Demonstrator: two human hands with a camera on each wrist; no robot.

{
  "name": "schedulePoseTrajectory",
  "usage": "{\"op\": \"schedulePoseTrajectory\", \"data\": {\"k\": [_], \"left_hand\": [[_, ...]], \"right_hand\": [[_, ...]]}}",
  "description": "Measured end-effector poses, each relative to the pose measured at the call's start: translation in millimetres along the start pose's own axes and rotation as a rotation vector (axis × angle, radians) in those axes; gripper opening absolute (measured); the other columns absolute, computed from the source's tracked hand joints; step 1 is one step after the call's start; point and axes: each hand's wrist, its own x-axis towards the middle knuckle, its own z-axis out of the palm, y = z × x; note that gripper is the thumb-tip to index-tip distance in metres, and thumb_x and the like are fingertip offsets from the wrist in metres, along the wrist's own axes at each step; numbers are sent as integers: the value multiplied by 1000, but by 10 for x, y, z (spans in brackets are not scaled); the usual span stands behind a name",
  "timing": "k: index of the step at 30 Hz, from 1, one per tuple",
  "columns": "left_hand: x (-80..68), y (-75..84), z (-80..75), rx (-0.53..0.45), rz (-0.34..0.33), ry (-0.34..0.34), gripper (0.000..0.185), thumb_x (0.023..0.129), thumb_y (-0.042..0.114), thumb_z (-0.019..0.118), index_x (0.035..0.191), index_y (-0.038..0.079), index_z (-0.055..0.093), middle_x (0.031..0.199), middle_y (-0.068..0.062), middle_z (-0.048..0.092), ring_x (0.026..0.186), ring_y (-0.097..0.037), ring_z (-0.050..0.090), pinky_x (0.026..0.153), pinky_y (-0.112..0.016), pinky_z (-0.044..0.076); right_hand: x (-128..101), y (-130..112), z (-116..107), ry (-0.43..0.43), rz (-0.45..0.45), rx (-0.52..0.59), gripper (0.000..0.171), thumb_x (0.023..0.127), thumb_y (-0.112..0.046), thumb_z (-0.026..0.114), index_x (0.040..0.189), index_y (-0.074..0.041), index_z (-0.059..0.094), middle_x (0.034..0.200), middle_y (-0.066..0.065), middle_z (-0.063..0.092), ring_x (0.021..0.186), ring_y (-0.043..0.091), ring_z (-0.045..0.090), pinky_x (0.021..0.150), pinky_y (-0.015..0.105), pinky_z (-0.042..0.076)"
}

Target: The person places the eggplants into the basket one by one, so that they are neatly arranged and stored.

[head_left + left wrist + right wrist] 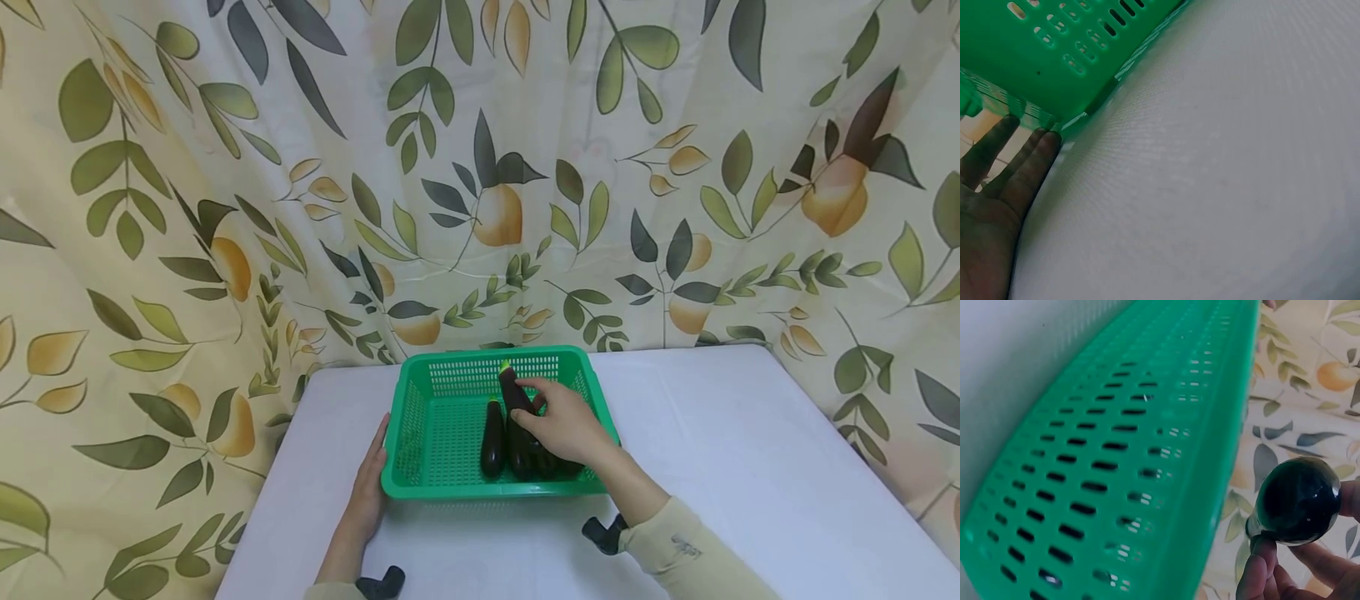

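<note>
A green plastic basket with slotted walls sits on the table. Inside it, toward the right half, lie several dark eggplants, one of them a slim eggplant to the left of the others. My right hand grips another eggplant between thumb and fingers, its green stem end pointing to the far side. From the right wrist, the rounded end of the held eggplant shows past the basket's rim. My left hand rests along the basket's left side, and its straight fingers touch the wall.
A white cloth covers the table, extending to both sides of the basket. Behind it hangs a curtain printed with leaves and fruit. A black wrist mount sits at my right cuff, with another black mount at my left.
</note>
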Motion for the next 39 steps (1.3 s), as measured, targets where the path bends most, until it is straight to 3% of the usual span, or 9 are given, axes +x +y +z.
{"op": "schedulePoseTrajectory", "data": {"k": [6,18,28,39], "left_hand": [[-4,10,-2,2,10,0,55,112,43,18,166,35,20,173,12,19,164,-26,7,125,-71,2],[-13,22,5,11,6,3,53,112,43,19,165,39,21,173,13,19,164,-26,7,125,-70,2],[-18,38,14,-15,8,8,52,113,42,19,165,41,22,174,12,19,164,-25,6,126,-70,2],[-18,35,15,-27,6,0,53,112,42,19,165,39,20,174,11,18,164,-25,5,126,-69,1]], "right_hand": [[9,-14,103,-2,11,27,51,98,-29,72,145,-14,59,103,8,69,83,19,60,62,31,48],[45,-70,319,2,16,41,52,98,-29,72,146,-13,59,117,11,72,92,19,65,76,38,59],[56,-117,428,-10,17,38,52,99,-28,70,147,-13,58,92,6,66,76,17,58,60,31,45],[66,-127,533,-1,9,46,51,99,-27,69,146,-10,58,104,8,66,83,18,58,65,30,47]]}}
